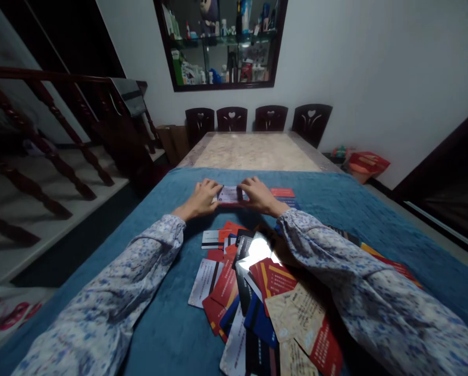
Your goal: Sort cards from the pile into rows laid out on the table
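A white plastic card [231,194] lies between my two hands, with a reddish edge showing under it. At its left end, my left hand [202,199] grips with thumb and fingers. My right hand [259,196] pinches the opposite end. Just right of my right hand are a red card [283,192] and a blue card [286,200], partly hidden by my wrist. Nearer to me spreads a loose, overlapping pile of cards [226,282] in red, white, blue, black and beige. Bright light glares off part of the pile.
A blue cloth [163,297] covers the near part of the table [253,149]. More cards [394,266] lie beyond my right forearm. Several dark chairs [231,119] stand at the far end. A wooden railing [54,104] runs along the left, and a red bag [369,164] sits at right.
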The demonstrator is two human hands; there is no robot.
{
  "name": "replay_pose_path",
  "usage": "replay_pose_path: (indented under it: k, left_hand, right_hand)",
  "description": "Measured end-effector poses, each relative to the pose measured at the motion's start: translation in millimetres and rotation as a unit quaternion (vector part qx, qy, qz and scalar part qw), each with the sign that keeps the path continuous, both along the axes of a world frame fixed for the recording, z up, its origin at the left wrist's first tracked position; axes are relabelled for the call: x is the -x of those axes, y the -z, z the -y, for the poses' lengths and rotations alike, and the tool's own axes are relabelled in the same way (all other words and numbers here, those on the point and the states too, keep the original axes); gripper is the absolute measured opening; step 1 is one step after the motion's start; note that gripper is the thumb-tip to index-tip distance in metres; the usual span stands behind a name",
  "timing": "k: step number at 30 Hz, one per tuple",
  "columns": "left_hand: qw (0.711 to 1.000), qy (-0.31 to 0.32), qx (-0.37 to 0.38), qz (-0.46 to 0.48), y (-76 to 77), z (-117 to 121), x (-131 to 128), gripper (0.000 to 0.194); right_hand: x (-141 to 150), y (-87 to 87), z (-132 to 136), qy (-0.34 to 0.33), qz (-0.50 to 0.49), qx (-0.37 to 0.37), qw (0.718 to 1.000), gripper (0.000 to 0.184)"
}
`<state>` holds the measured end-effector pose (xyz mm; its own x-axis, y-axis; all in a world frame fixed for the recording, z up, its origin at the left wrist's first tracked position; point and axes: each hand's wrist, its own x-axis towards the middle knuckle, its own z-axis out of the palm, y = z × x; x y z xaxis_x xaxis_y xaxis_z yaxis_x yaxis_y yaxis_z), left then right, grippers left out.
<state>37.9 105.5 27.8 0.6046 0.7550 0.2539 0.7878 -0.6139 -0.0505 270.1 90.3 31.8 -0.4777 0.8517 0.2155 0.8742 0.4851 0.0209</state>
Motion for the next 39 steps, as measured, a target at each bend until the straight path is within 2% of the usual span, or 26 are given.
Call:
replay_pose_path:
  k: [5,17,25,39]
  left_hand:
    - [1.0,-0.007,0.017,-0.014,-0.7,-15,-10,0.045]
    - [0.998,-0.005,0.062,-0.02,8.7,-51,-23,0.035]
    - [0.996,-0.009,0.084,-0.039,13.0,-70,-33,0.031]
    - [0.993,-0.022,0.101,-0.058,22.9,-96,-37,0.029]
  right_hand:
    - [-8,4.7,-16,0.004,-0.003,0.011,1.0,0.043]
    - [-12,15.0,-51,0.029,0.026,0.04,0.998,0.043]
    - [-14,10.8,-62,0.049,0.054,0.074,0.995,0.045]
    - [-13,15.9,-78,0.057,0.068,0.099,0.991,0.04]
